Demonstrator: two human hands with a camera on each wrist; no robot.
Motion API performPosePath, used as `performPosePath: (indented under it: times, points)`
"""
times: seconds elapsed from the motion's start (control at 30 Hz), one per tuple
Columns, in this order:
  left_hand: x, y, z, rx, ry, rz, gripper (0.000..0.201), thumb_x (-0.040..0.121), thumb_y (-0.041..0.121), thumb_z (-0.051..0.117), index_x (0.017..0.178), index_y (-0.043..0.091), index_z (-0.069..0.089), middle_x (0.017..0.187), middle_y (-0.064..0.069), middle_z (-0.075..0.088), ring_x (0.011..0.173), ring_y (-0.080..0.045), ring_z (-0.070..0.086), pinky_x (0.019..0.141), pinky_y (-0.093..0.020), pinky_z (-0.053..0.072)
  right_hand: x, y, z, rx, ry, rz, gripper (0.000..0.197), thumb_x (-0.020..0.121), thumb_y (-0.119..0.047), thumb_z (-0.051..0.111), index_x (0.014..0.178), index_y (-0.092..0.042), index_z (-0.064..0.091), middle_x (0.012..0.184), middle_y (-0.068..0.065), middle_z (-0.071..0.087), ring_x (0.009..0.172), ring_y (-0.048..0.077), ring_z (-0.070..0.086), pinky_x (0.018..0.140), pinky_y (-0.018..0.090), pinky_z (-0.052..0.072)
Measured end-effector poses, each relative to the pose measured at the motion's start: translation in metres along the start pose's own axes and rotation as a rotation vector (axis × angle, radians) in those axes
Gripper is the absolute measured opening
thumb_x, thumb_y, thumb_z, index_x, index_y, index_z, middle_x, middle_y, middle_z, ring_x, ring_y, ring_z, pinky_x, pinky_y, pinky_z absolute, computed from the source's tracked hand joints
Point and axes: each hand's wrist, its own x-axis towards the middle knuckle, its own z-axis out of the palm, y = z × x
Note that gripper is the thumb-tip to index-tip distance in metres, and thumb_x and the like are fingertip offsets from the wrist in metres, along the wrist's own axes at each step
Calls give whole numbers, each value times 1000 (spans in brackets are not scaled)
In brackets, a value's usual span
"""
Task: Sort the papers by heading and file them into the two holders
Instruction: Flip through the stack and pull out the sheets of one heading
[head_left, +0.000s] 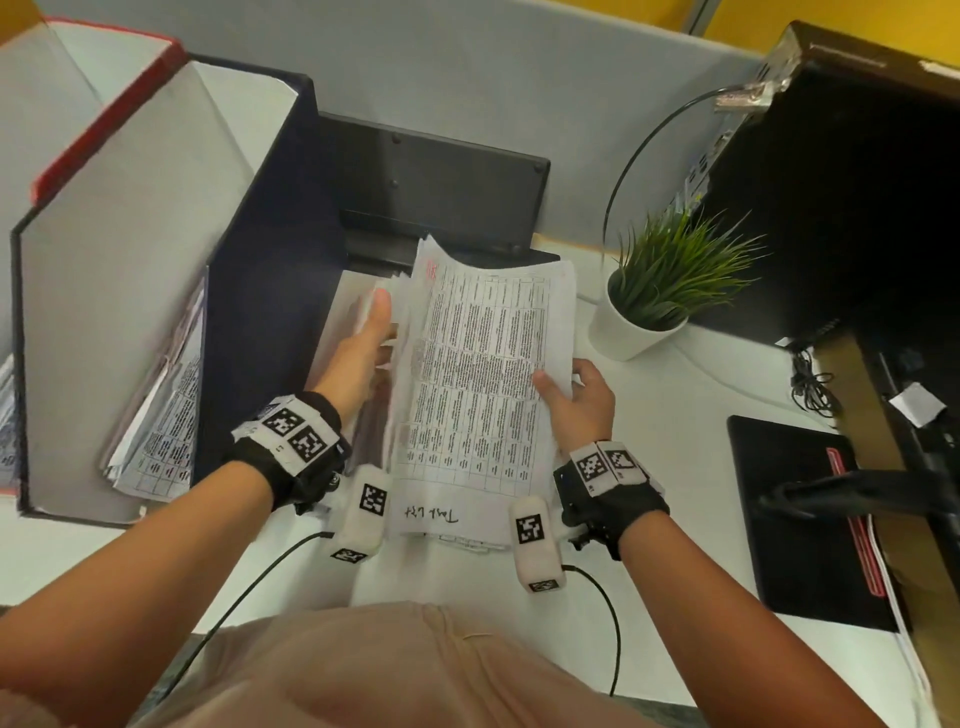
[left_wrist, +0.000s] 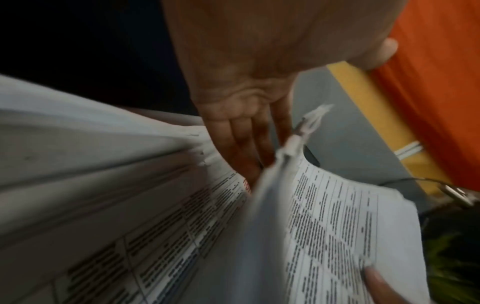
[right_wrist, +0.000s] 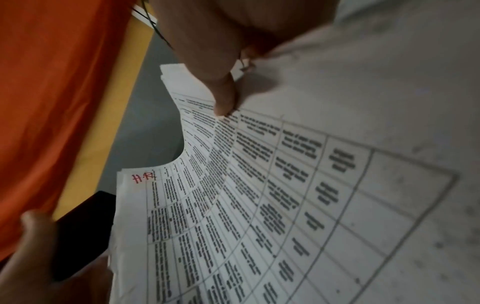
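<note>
A stack of printed table sheets (head_left: 457, 519) lies on the white desk in front of me. Its upper sheets (head_left: 483, 364) are lifted and curl up at the left side. A red handwritten heading (right_wrist: 142, 178) marks the top sheet's far corner. My left hand (head_left: 382, 332) reaches under the raised sheets, and its fingers (left_wrist: 249, 144) lie straight between the pages with the thumb held apart. My right hand (head_left: 558, 387) pinches the right edge of the lifted sheets, thumb (right_wrist: 223, 98) on top. To the left, a black holder (head_left: 270, 249) has several sheets (head_left: 161, 415) leaning inside, with a red-edged holder (head_left: 104, 104) beyond it.
A potted plant (head_left: 654, 291) stands right of the papers. A black computer tower (head_left: 857, 208) fills the far right, with a black mat (head_left: 800, 519) and cables (head_left: 810, 384) near it. A flat black device (head_left: 431, 171) leans against the grey partition behind the stack.
</note>
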Motion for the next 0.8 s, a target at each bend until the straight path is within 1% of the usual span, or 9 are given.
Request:
performPosePath:
  times: [0.03, 0.1, 0.13, 0.2, 0.3, 0.4, 0.57, 0.67, 0.8]
  points:
    - [-2, 0, 3, 62, 30, 43, 77, 58, 87, 48, 103, 28, 66, 110, 1, 66, 100, -17, 62, 89, -35, 47, -1, -3, 1, 10, 6, -10, 21, 85, -11, 65, 104, -7, 59, 104, 13, 68, 95, 28, 66, 85, 38, 55]
    - [-7, 3, 8, 272, 49, 194, 48, 77, 49, 67, 113, 18, 63, 113, 0, 67, 97, -11, 64, 81, -24, 50, -4, -10, 3, 27, 17, -58, 18, 86, -11, 63, 102, -7, 57, 101, 12, 68, 93, 27, 66, 79, 32, 55]
    - [-9, 5, 9, 354, 74, 271, 40, 81, 30, 69, 116, 13, 60, 114, -1, 66, 99, -11, 64, 81, -23, 51, -5, -15, 4, 37, 24, -88, 16, 86, -11, 63, 100, -9, 57, 100, 11, 68, 92, 25, 66, 77, 30, 54]
    - [-15, 14, 11, 376, 158, 390, 36, 85, 14, 65, 120, 9, 58, 114, -3, 65, 102, -15, 64, 83, -27, 52, -9, -30, 3, 93, 34, -157, 13, 86, -11, 62, 96, -13, 55, 100, 9, 67, 88, 16, 66, 75, 25, 55]
    - [-27, 37, 11, 187, 257, 525, 28, 85, 12, 65, 112, 20, 61, 108, 5, 67, 100, -9, 64, 86, -28, 53, -12, -56, 0, 251, 36, -293, 18, 85, -8, 63, 91, -21, 54, 95, -3, 66, 81, -3, 65, 69, 12, 52]
    - [-38, 46, 9, 66, 251, 642, 24, 84, 13, 67, 105, 25, 63, 103, 14, 67, 98, -4, 66, 81, -20, 54, -16, -70, -4, 368, 11, -394, 25, 83, -6, 66, 96, -25, 56, 96, -12, 66, 91, -2, 65, 76, 13, 51]
    - [-39, 30, 15, 144, 237, 529, 23, 85, 16, 66, 108, 16, 64, 101, 5, 67, 92, -7, 65, 86, -32, 54, -30, -53, 5, 295, -60, -289, 31, 78, -4, 71, 103, -18, 60, 93, -14, 65, 84, -8, 64, 72, 11, 52]
    - [-36, 27, 15, 107, 263, 531, 16, 83, 16, 68, 90, 30, 65, 86, 18, 67, 79, 7, 63, 78, -24, 56, -31, -52, 6, 332, -36, -257, 31, 78, -4, 71, 106, -13, 62, 90, -16, 65, 80, -12, 64, 72, 7, 52]
    - [-31, 33, 9, 27, 304, 568, 16, 80, 20, 72, 81, 35, 67, 83, 18, 69, 82, 3, 67, 68, -15, 54, -29, -52, 5, 337, -29, -276, 35, 76, -6, 73, 108, -14, 62, 90, -19, 67, 87, -7, 66, 74, 11, 53]
